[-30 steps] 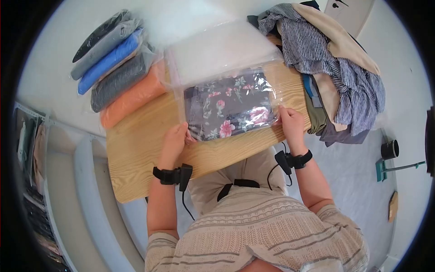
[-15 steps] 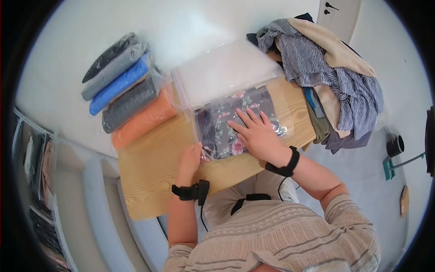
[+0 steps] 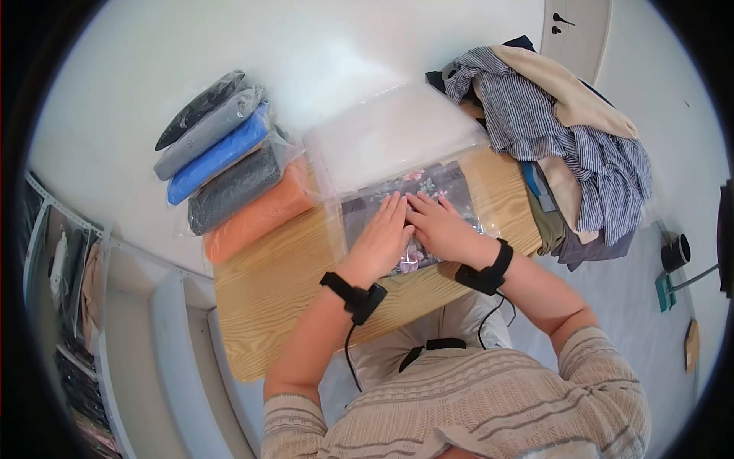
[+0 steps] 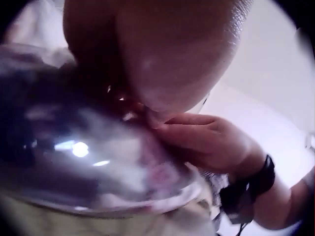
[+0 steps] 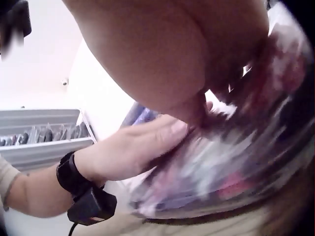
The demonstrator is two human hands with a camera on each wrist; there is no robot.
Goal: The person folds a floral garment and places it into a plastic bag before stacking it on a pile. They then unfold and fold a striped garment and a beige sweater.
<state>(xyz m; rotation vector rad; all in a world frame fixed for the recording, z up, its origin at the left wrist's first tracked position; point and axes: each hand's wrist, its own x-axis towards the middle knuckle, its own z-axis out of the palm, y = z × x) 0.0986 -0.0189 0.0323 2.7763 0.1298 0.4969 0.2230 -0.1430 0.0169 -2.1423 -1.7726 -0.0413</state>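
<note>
Hands (image 3: pixel 405 233) rest atop the bagged floral garment (image 3: pixel 410 262).

The left hand (image 3: pixel 377 243) and right hand (image 3: pixel 445 231) hide part of the floral garment (image 3: pixel 453 182) from me. Both wrist views cut off the near hand on top; the right one blurs the cloth. I can't identify the small shelf items (image 3: pixel 82 386).

two hands (image 3: pixel 380 241), two black wristbands (image 3: pixel 488 274), at least five bagged rolls (image 3: pixel 235 183), one floral garment (image 3: pixel 411 257), one table (image 3: pixel 267 298), one door (image 3: pixel 579 38)
</note>
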